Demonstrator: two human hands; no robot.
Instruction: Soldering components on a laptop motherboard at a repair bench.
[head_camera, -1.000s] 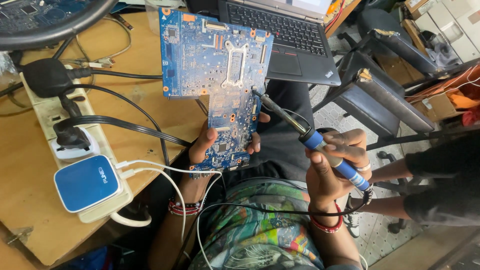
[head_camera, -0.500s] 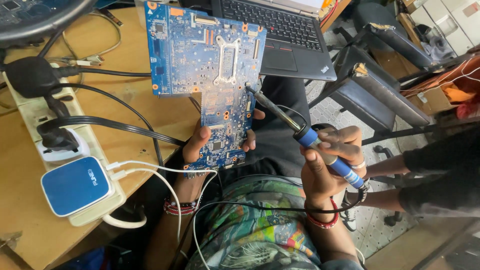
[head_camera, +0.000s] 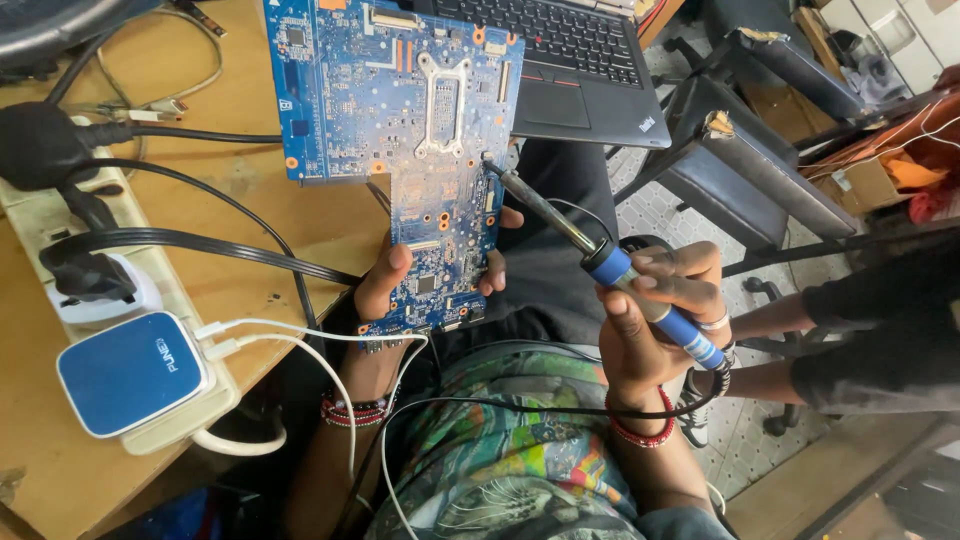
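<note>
Head view, looking down over a lap: blue circuit board (head_camera: 400, 130) gripped at its narrow lower end by the left hand (head_camera: 400, 290), thumb on the face, fingertips curled round the right edge, hand clamped on the board. Held up above the lap and partly over the wooden surface (head_camera: 250, 200), probably so the component side faces the eyes and the tool. Long axis running near-vertical in frame, wide end away from the body, toward the open black laptop (head_camera: 570, 60).

Soldering iron (head_camera: 600, 260) held pen-style in the right hand (head_camera: 650, 320), fingers closed tight round the blue handle. Shaft slanting from lower right to upper left, tip pointing at the board's right edge, touching or just short of it; cannot tell which. Pen grip likely chosen for fine control.

Left on the surface: white power strip (head_camera: 150, 300) carrying a blue-and-white charger (head_camera: 130, 375) and black plugs. Another person's dark-sleeved arms (head_camera: 860, 330) at right, apart from the work.
</note>
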